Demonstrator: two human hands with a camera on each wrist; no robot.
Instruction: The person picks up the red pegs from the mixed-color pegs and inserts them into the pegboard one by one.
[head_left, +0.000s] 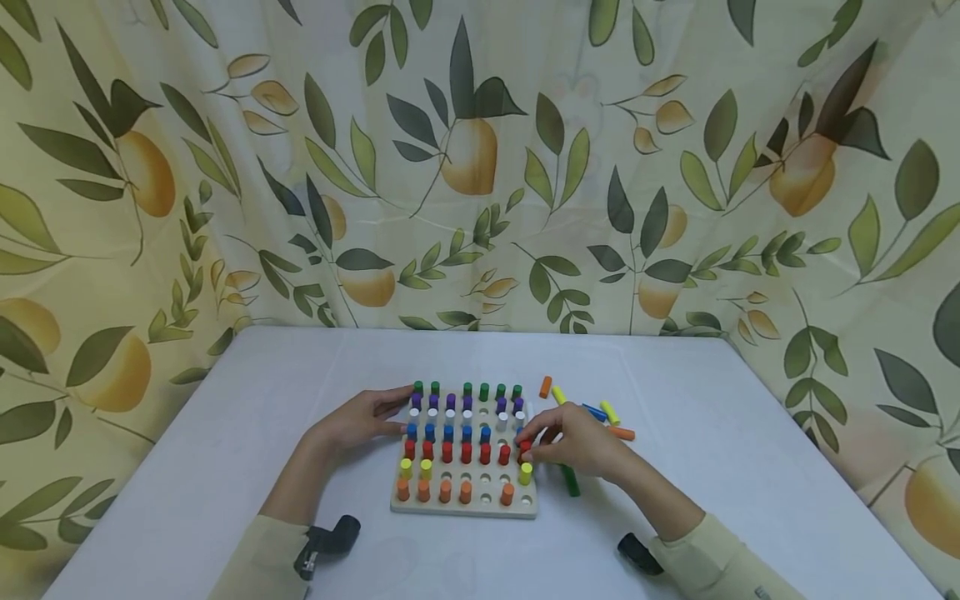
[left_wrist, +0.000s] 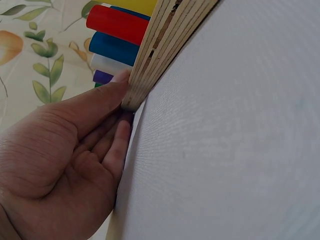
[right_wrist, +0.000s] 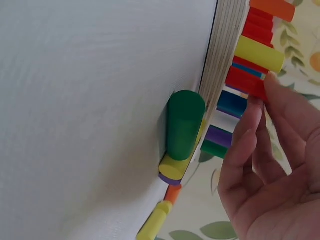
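Observation:
A pale wooden pegboard (head_left: 465, 510) lies on the table with rows of coloured pegs upright in its holes. At its left edge, my left hand (head_left: 352, 421) grips the board, the thumb against the side and a finger at the far corner; the left wrist view shows the thumb on the layered edge (left_wrist: 145, 75). My right hand (head_left: 577, 437) pinches the top of a red peg (right_wrist: 245, 82) between thumb and fingers, at the right end of the red row. The peg stands upright in line with that row. A yellow peg (head_left: 526, 473) stands just nearer.
Right of the board lie loose pegs: a green peg (head_left: 570, 481) below the right hand, an orange peg (head_left: 546, 387), a blue peg (head_left: 595, 412), yellow ones and another orange peg (head_left: 622, 433). A patterned curtain (head_left: 480, 250) hangs behind the white table (head_left: 300, 358).

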